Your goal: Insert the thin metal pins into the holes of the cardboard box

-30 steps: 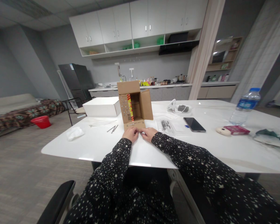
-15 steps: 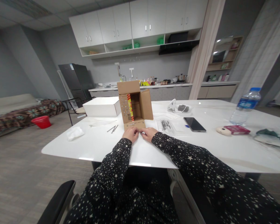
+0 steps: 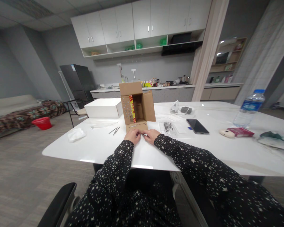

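A small cardboard box (image 3: 148, 106) stands on the table with its opening towards me and its flaps spread. Small shiny dots cover its left flap, beside a red and yellow printed strip (image 3: 132, 108). More dots run in a row along the front flap (image 3: 130, 127), which lies low before the opening. My left hand (image 3: 132, 136) and my right hand (image 3: 151, 136) meet at this flap's near edge, fingertips nearly touching. Both sets of fingers are closed in a pinch; whatever is between them is too small to make out.
Left of the box are thin metal rods (image 3: 115, 130), a crumpled tissue (image 3: 76, 135) and a white box (image 3: 103, 108). To the right lie a clear plastic case (image 3: 171, 128), a phone (image 3: 197, 126), a pink packet (image 3: 241, 132) and an upright water bottle (image 3: 249, 107).
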Demonstrator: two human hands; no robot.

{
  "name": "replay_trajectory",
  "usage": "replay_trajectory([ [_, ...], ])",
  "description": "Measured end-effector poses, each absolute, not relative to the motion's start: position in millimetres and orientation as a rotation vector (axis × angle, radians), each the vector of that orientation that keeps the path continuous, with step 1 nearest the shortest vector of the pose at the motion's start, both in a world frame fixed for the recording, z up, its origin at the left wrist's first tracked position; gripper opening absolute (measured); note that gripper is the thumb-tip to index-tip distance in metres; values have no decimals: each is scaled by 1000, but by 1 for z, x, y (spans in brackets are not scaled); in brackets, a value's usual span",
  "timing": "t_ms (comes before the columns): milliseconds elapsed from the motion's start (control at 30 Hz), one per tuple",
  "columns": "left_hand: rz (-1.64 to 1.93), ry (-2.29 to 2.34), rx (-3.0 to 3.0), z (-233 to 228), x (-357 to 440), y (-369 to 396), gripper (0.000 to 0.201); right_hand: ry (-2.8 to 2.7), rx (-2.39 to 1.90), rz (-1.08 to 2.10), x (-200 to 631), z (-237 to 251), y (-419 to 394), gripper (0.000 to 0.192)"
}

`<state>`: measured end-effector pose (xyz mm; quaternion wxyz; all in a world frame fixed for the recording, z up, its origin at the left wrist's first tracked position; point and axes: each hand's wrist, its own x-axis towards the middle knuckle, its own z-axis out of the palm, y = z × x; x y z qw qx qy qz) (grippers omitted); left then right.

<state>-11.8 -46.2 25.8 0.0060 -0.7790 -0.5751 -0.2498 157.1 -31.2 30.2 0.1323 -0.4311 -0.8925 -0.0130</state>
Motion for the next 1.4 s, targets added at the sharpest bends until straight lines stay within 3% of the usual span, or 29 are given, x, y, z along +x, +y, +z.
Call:
replay_trajectory([
  [1400, -795, -1804, -2438, 23, -13, -44, 19, -2589, -1248, -46, 157, 29, -30, 30],
])
